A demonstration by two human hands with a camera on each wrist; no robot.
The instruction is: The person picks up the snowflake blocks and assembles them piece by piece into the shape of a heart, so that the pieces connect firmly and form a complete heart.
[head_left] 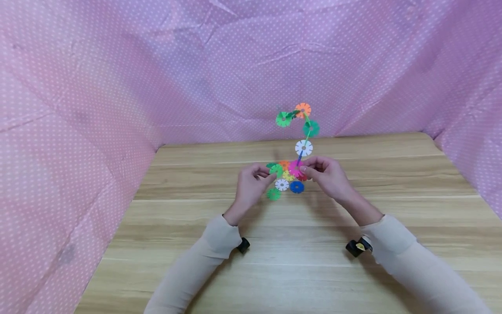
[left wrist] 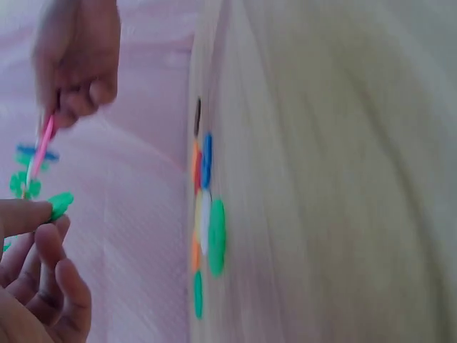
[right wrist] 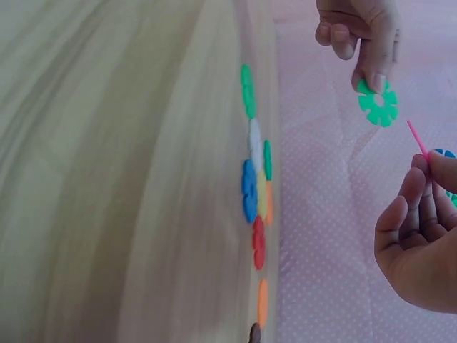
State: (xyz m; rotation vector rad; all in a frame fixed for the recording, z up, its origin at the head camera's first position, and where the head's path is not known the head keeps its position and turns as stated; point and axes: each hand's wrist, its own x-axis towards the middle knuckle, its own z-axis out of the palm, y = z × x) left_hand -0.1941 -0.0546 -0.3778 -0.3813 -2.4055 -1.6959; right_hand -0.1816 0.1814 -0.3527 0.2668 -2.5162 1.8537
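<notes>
My left hand (head_left: 251, 185) pinches a green notched plastic disc (head_left: 274, 171) between thumb and finger. My right hand (head_left: 328, 178) pinches a pink notched disc (head_left: 295, 170) at the lower end of a chain of joined discs. From the pink disc the chain rises through a blue disc seen edge-on, a white disc (head_left: 299, 148), a darker green disc (head_left: 313, 131) and an orange disc (head_left: 303, 106), then bends left to a green disc (head_left: 280, 119). In the right wrist view, a gap separates the held green disc (right wrist: 367, 107) from the pink one (right wrist: 416, 134).
Under the hands, several loose discs lie on the wooden table (head_left: 188, 218), among them a white disc (head_left: 278, 185), a blue disc (head_left: 293, 188) and a green disc (head_left: 269, 194). A pink dotted cloth (head_left: 219, 65) hangs behind and beside the table.
</notes>
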